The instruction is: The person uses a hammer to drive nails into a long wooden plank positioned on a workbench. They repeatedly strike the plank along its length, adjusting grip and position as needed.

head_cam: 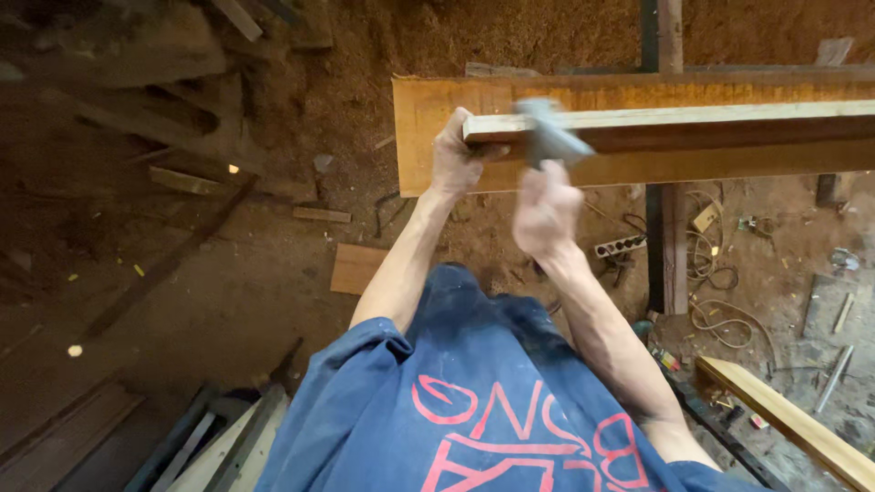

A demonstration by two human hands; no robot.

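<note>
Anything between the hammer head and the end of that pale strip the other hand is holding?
Nothing visible. The right hand holds the blurred hammer right over the pale wood strip. The left hand grips the strip's end, just beside the hammer head, with the wide plank below.

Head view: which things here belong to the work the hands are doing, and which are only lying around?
In use:
left hand gripping the pale strip
right hand holding a blurred grey tool
wide board under the strip

Lying about:
power strip
cable
small board on the floor
plank
</note>
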